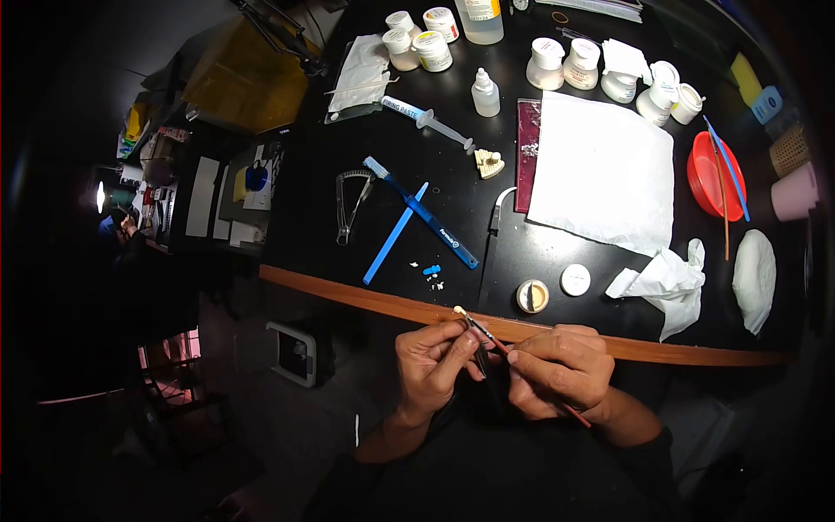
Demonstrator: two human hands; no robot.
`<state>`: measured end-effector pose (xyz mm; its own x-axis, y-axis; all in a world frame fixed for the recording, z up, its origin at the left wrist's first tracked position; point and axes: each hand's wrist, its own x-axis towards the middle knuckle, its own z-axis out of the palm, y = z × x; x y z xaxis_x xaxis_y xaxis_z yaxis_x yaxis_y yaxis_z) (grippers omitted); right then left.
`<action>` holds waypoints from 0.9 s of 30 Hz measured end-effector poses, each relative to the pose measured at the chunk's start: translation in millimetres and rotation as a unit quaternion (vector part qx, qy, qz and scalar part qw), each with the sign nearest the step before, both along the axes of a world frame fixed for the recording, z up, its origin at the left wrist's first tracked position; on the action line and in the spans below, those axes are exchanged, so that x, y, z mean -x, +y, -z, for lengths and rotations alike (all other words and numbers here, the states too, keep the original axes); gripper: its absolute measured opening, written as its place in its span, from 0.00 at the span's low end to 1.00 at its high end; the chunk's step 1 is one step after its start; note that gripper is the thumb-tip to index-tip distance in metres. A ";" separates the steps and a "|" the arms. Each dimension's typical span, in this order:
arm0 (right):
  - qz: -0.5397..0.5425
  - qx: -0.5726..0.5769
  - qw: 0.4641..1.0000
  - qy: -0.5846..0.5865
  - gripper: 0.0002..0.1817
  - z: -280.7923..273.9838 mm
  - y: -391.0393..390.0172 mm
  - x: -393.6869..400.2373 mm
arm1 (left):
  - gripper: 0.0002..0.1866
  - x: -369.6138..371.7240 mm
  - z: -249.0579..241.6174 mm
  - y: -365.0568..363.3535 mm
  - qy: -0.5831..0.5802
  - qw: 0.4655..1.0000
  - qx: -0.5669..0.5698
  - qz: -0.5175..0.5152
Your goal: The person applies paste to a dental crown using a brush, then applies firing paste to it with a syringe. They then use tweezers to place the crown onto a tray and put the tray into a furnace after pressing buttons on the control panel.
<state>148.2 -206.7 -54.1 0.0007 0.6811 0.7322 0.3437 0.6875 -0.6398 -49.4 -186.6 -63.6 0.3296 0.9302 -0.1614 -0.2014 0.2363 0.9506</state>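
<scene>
My left hand (pixel 430 370) is closed on a dark, slim holding tool, likely tweezers (pixel 482 358), whose far end carries a small cream-coloured tooth crown (pixel 458 310). Pinched in my right hand (pixel 561 370) is a fine brush (pixel 497 344) with a reddish handle, its tip close by the crown. Both hands are just in front of the table's wooden edge (pixel 391 304). Beyond them, an open little jar (pixel 532 297) of pale paste stands on the black tabletop, with its white lid (pixel 575 280) lying to the right.
A blue toothbrush (pixel 444 233) crosses a blue stick (pixel 393 237). Behind are a firing paste syringe (pixel 426 119), a dental model (pixel 489 163) and a dropper bottle (pixel 486 94). White paper (pixel 604 165), crumpled tissue (pixel 665 287) and a red bowl (pixel 703 178) lie right; several jars line the back.
</scene>
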 end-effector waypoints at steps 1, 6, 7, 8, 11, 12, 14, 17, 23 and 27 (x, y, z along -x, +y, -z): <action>-0.004 0.005 1.000 -0.006 0.17 -0.8 0.2 -0.4 | 0.12 0.5 0.2 0.1 -0.002 1.000 -0.002 0.002; -0.015 0.008 1.000 0.002 0.17 1.1 -1.6 -0.8 | 0.11 0.3 1.3 -1.2 -0.009 1.000 -0.001 -0.011; -0.015 0.000 1.000 0.011 0.17 1.6 -2.2 -0.8 | 0.10 -0.6 0.1 -1.8 -0.005 1.000 -0.001 -0.017; -0.014 -0.007 1.000 0.021 0.16 1.9 -2.8 -0.8 | 0.10 -1.7 -2.1 -2.5 0.000 1.000 -0.002 -0.022; -0.010 -0.012 0.999 0.033 0.16 2.1 -2.4 0.3 | 0.08 -3.8 -2.6 -3.9 0.021 0.999 -0.020 -0.036; -0.008 -0.010 0.999 0.035 0.17 2.0 -2.3 0.7 | 0.08 -4.4 -2.2 -4.2 0.029 0.998 -0.028 -0.040; 0.000 -0.001 1.000 0.019 0.16 0.2 -2.5 0.1 | 0.07 -5.8 -1.6 -5.1 0.026 0.998 -0.038 -0.046; 0.000 0.002 1.000 0.004 0.16 -0.9 -1.6 -0.1 | 0.09 -3.3 1.8 -5.2 0.034 0.997 -0.055 -0.038; -0.008 -0.001 1.000 -0.003 0.15 1.0 -2.8 -0.9 | 0.09 -2.0 1.6 -5.7 0.038 0.998 -0.047 -0.031; -0.005 0.002 1.000 0.002 0.16 0.1 -2.0 -0.1 | 0.09 -2.0 1.8 -6.0 0.048 0.997 -0.051 -0.034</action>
<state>148.3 -208.6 -54.2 -0.0038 0.6847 0.7288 0.3350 0.6876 -0.6442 -47.3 -192.6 -65.4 0.2527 0.9631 -0.0931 -0.1211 0.1270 0.9845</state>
